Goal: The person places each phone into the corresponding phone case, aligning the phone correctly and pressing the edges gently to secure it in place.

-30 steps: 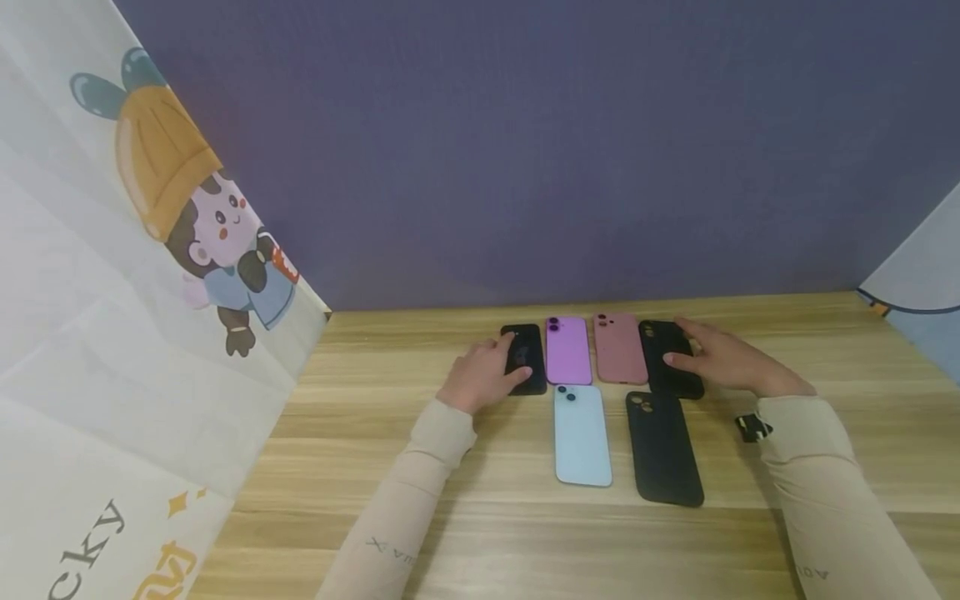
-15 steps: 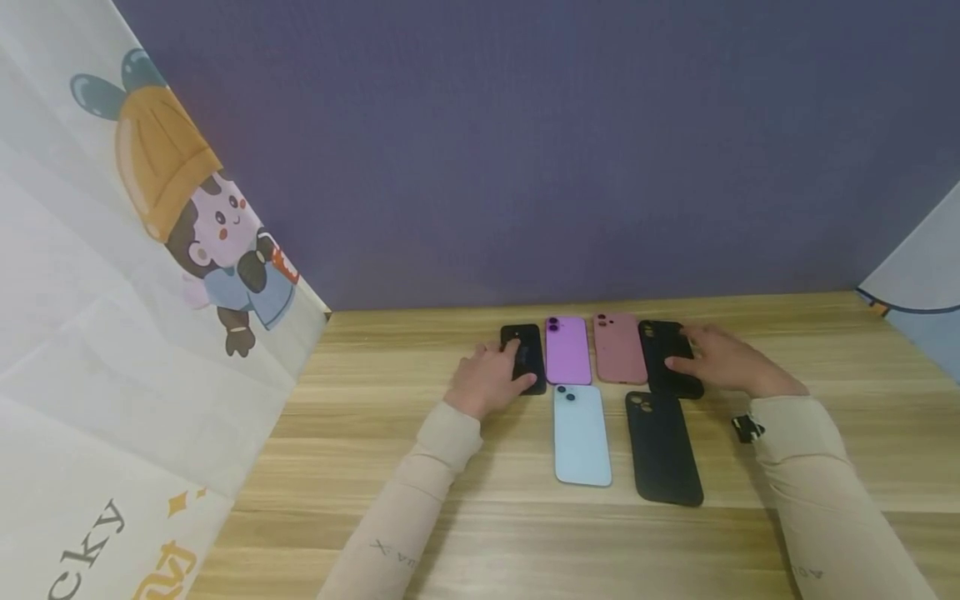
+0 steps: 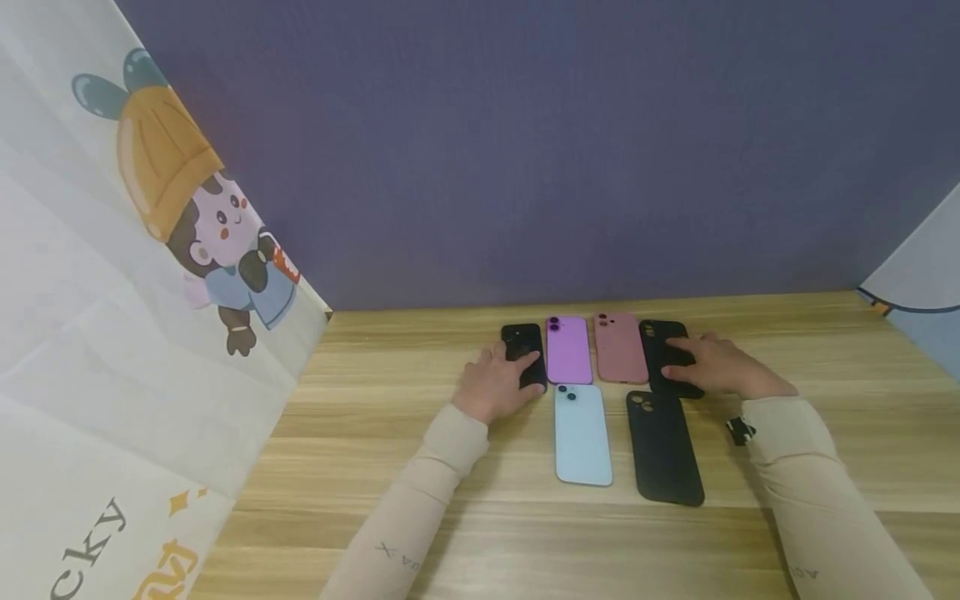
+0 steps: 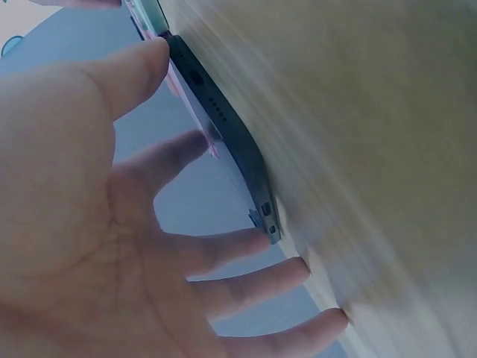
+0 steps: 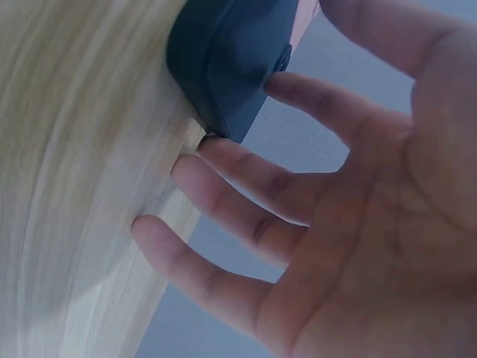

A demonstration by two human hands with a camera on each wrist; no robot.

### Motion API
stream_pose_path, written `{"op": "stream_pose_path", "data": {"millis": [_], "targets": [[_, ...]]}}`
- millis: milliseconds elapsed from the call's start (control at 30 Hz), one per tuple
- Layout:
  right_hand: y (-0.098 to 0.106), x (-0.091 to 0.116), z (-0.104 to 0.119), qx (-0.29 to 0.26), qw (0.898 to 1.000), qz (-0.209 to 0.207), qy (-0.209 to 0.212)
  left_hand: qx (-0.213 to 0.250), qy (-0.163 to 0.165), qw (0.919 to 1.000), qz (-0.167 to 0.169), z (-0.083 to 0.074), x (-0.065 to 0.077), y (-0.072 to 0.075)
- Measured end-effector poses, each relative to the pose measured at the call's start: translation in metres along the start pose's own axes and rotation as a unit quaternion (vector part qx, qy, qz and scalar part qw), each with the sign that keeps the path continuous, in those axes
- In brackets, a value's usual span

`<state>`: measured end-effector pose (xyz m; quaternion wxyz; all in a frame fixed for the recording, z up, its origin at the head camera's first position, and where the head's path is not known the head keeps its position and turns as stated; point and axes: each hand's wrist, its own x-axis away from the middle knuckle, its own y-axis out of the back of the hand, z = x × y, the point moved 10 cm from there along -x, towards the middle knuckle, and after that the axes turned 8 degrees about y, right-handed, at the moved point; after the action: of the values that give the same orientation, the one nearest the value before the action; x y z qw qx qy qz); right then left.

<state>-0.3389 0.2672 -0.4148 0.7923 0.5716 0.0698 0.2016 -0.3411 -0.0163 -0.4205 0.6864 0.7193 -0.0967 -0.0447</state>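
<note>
In the head view, my left hand (image 3: 495, 383) lies over a black phone (image 3: 522, 335) at the left end of the back row. Its thumb and index finger are spread on the phone. The left wrist view shows the thumb at a corner of the phone's port edge (image 4: 223, 123) and the middle finger by its other corner. My right hand (image 3: 716, 367) touches a black phone case (image 3: 660, 354) at the row's right end. In the right wrist view, the index finger meets the case (image 5: 231, 67), while the outer fingers rest on the wood.
Between the hands lie a purple phone (image 3: 570, 354) and a pink phone (image 3: 621, 350). In front are a light blue phone (image 3: 583, 442) and another black phone case (image 3: 666, 454). The wooden table (image 3: 360, 400) meets a dark blue wall (image 3: 525, 150) behind.
My left hand has slid slightly right and toward me over the black phone, uncovering its cameras. My right hand has shifted a little left, its index finger coming onto the black case.
</note>
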Motion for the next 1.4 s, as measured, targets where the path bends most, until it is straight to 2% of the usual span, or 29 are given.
{"op": "stream_pose_path", "data": {"millis": [400, 1067, 1400], "targets": [[-0.001, -0.001, 0.0, 0.0, 1.0, 0.01, -0.009, 0.005, 0.008, 0.9996, 0.026, 0.001, 0.002, 0.001], [-0.002, 0.003, -0.005, -0.018, 0.999, 0.017, -0.035, 0.063, 0.015, 0.9962, 0.058, 0.007, 0.004, 0.005], [0.002, 0.002, -0.006, -0.019, 0.999, 0.008, -0.039, 0.082, 0.034, 0.9948, 0.05, 0.01, 0.002, 0.007]]}}
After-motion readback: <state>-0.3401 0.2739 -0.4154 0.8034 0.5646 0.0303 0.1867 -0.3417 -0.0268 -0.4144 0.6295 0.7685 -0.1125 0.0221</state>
